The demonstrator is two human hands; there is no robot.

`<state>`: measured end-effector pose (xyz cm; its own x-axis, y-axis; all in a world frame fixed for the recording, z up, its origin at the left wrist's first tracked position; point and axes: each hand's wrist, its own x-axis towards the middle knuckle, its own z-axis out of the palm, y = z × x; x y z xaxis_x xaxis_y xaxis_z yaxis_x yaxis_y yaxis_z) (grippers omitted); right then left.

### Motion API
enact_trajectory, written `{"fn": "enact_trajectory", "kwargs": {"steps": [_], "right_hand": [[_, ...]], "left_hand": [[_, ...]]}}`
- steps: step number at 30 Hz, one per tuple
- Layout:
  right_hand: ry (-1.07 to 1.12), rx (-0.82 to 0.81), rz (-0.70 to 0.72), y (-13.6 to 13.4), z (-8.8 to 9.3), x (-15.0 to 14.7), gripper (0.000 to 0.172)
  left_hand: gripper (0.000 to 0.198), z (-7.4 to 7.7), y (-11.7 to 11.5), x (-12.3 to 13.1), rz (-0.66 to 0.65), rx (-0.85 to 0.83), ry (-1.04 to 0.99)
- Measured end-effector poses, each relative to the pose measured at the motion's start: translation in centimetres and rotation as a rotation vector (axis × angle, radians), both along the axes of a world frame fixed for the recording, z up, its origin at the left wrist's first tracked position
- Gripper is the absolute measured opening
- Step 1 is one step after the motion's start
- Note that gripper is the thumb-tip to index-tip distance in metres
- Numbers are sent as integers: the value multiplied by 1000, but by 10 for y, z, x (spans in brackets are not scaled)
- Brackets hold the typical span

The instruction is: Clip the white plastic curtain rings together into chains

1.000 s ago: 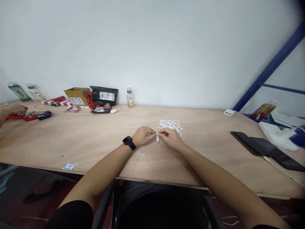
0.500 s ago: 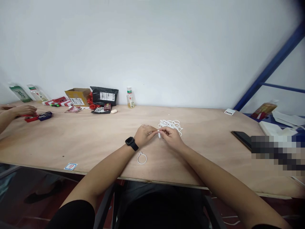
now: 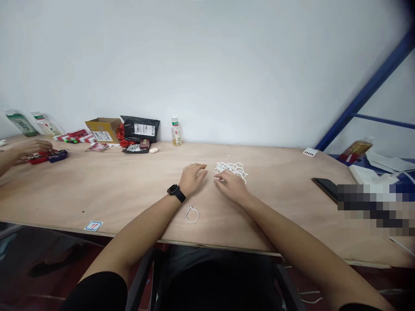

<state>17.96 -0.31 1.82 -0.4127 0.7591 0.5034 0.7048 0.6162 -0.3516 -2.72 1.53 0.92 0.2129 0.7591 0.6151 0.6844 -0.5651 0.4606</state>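
Over the near-left edge of a pile of white plastic rings with small tabs, my right hand has its thumb and index finger close together. A sliver of white shows at those fingertips, seemingly a white ring mostly hidden by the fingers. My left hand, a black watch on its wrist, hovers just to the left with fingers apart and nothing in them. One separate white ring with two small prongs lies flat on the table, near my left forearm.
Along the wall stand a drink bottle, a black parcel bag and an opened carton. Another person's hand is at red and blue items on the far left. A dark phone-like slab lies to the right.
My left hand has let go of the white ring both hands were holding and has drawn away to the left, its fingers opening. My right hand stays by the pile.
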Motion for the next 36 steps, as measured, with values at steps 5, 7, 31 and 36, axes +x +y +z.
{"fn": "enact_trajectory", "kwargs": {"steps": [5,7,31,36], "right_hand": [[-206,-136,593,-42,2,-34,36],[-311,-114,700,-49,1,-41,36],[311,69,216,3,-7,-1,16],[543,-161,119,10,-14,2,30]], "left_hand": [[22,0,3,-4,45,-35,-39],[23,-1,3,-4,40,-44,-46],[30,3,-11,11,-464,-270,-349],[21,7,-19,11,-440,-117,-147]]}}
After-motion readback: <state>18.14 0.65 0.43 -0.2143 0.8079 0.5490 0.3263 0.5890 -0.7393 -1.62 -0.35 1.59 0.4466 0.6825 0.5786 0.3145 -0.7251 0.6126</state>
